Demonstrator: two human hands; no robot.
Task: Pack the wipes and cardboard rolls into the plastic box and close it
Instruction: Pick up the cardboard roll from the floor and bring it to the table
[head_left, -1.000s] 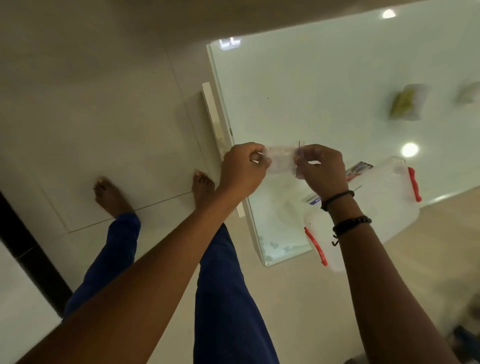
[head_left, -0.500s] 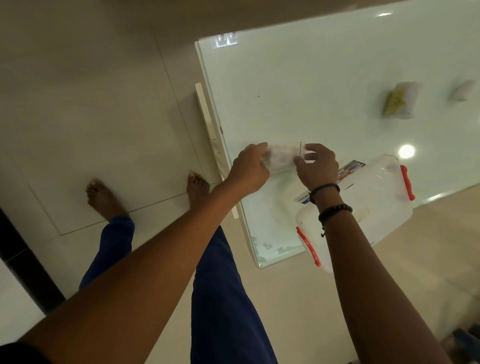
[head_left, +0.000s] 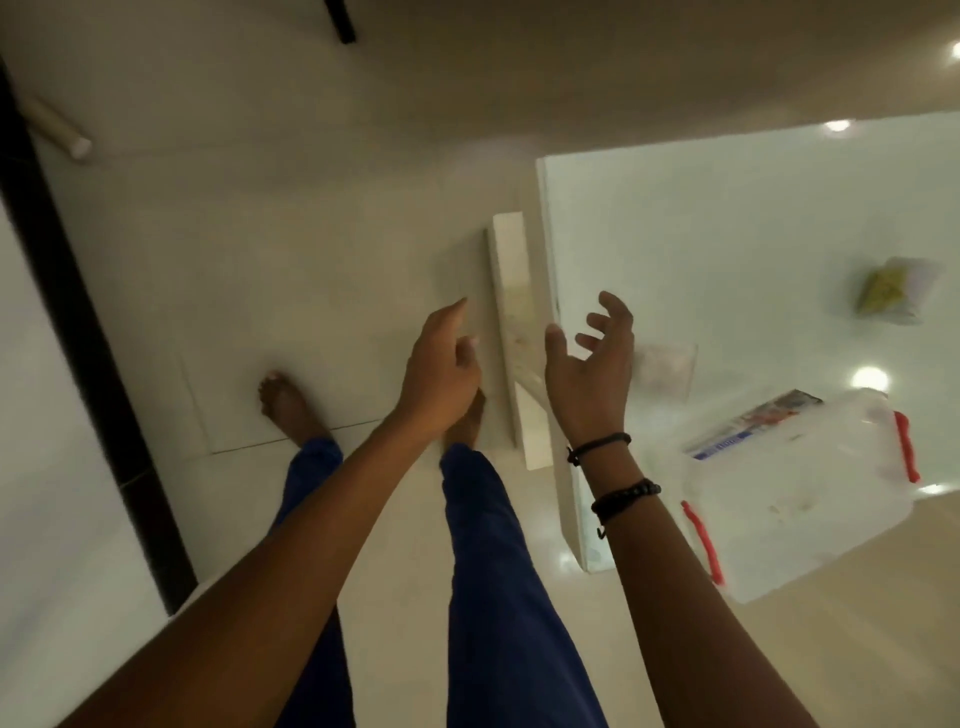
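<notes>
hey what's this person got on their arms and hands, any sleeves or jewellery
Both forearms are bare, with no sleeves in view and no gloves. The left hand and its wrist carry nothing. The right hand has two dark bands behind it: a thin black cord bracelet at the wrist and, further up the forearm, a black beaded bracelet. No rings are visible on the fingers.

The yellow-and-white packet (head_left: 894, 289) far out on the white glass bench (head_left: 727, 234) is too blurred to read. The right hand (head_left: 589, 379) hides part of a pale translucent wipe pack (head_left: 667, 370). The clear plastic box with red latches (head_left: 795, 499) shows its contents indistinctly.
</notes>
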